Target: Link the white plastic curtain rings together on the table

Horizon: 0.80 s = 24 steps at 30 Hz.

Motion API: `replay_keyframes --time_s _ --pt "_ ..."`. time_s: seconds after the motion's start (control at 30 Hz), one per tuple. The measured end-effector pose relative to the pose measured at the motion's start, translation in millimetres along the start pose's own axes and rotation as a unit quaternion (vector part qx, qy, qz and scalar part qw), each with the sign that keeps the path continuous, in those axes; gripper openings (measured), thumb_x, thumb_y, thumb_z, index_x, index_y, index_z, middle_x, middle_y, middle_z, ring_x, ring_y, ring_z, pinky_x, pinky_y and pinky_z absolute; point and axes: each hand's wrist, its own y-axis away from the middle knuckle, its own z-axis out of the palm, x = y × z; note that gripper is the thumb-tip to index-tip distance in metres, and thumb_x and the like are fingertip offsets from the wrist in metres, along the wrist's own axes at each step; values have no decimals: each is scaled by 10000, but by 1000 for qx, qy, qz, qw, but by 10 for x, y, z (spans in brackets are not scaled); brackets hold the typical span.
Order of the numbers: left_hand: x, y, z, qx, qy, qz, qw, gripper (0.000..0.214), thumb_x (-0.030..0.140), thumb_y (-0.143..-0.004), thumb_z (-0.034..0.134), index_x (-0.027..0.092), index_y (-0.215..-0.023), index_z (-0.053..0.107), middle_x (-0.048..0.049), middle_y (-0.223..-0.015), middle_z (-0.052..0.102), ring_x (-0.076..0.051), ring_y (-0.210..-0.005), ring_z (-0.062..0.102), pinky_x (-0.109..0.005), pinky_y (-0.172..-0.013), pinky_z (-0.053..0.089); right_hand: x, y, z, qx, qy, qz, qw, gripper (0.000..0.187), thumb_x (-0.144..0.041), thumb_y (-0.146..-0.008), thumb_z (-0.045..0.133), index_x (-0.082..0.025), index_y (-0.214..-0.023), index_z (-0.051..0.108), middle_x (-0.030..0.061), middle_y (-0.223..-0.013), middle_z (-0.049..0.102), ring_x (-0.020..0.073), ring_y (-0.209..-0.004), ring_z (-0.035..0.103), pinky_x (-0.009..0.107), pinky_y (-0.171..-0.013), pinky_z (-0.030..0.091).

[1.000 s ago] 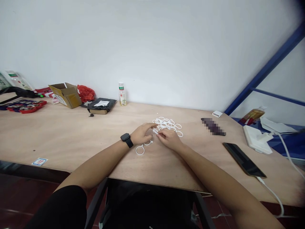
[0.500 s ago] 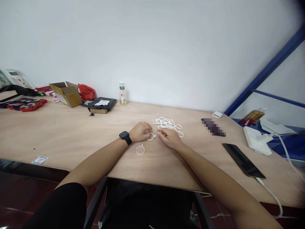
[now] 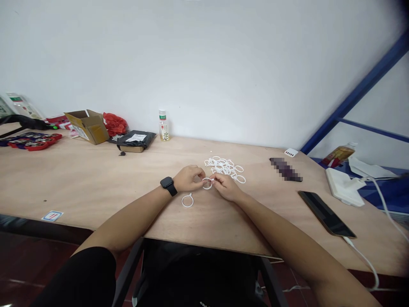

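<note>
Between my two hands is a white curtain ring with a small eyelet. My left hand, below a black watch, pinches the ring's left side. The fingertips of my right hand are closed on its eyelet end at the right. Another white ring lies on the table, nearer to me and below my left hand. Just beyond my right hand is a loose pile of white rings, several of them overlapping.
On the wooden table, a phone on a cable and a white power strip lie at right. A clear bottle, a black parcel and an opened cardboard box stand along the wall. A blue metal frame rises at right.
The ring in my left hand has moved slightly right, and my right fingers have closed on its eyelet end. The ring below my left hand stays put.
</note>
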Motion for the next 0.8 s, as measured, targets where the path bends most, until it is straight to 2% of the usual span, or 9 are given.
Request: replay_keyframes --time_s 0.07,0.17,0.27,0.37,0.43,0.53,0.7,0.8 --pt "-26 8 -14 -41 9 -1 999 302 457 -829 619 171 -922 638 -65 -903 692 -189 -853 625 -310 -821 460 15 0 -5 9 -5 2 1000 173 -203 -852 468 -194 -877 638 -2 -734 646 146 -676 573 244 -651 407" --pt "-93 38 -10 -119 3 -21 993 641 615 -686 715 191 -1154 607 -104 -1144 654 -275 -1082 584 -399 -979 406 47 2 -17 15 -7 14 1000 199 -169 -837 457 -198 -905 641 -8 -722 656 146 -676 593 241 -652 418" --pt "-165 81 19 -209 -33 -73 975 952 694 -535 766 228 -1327 518 -150 -1395 494 -399 -1312 399 -536 -1090 262 75 4 -36 23 0 23 999 215 -151 -817 458 -199 -903 649 -12 -703 662 145 -660 602 238 -645 424" --pt "-210 112 55 -260 -63 -101 958 1090 728 -472 770 267 -1404 443 -162 -1514 339 -456 -1400 226 -618 -1109 139 81 4 -53 28 11 20 999 210 -152 -797 465 -196 -875 655 -8 -707 673 143 -643 599 237 -637 426" --pt "-221 118 78 -259 -76 -105 957 1097 744 -471 759 275 -1409 438 -161 -1523 324 -451 -1408 208 -615 -1113 122 82 3 -58 29 22 13 999 214 -148 -785 464 -196 -857 659 -5 -717 682 141 -636 597 237 -636 425" --pt "-230 106 104 -220 -90 -109 965 993 760 -534 720 252 -1359 501 -157 -1479 398 -408 -1384 287 -564 -1117 163 96 4 -54 29 41 1 999 223 -144 -771 461 -199 -838 667 -7 -705 681 142 -636 599 239 -642 423" --pt "-251 56 76 -122 -99 -116 981 597 694 -799 547 234 -1171 630 -101 -1280 595 -291 -1233 490 -508 -1105 194 155 7 -43 27 69 -16 997 236 -144 -755 448 -197 -794 675 -1 -682 673 149 -640 605 244 -638 413" --pt "-261 44 17 -101 -84 -112 985 493 633 -876 478 226 -1093 653 -75 -1202 638 -250 -1162 539 -456 -1073 256 185 4 -54 30 70 -28 997 241 -141 -745 432 -192 -744 667 9 -696 678 152 -661 613 248 -653 414"
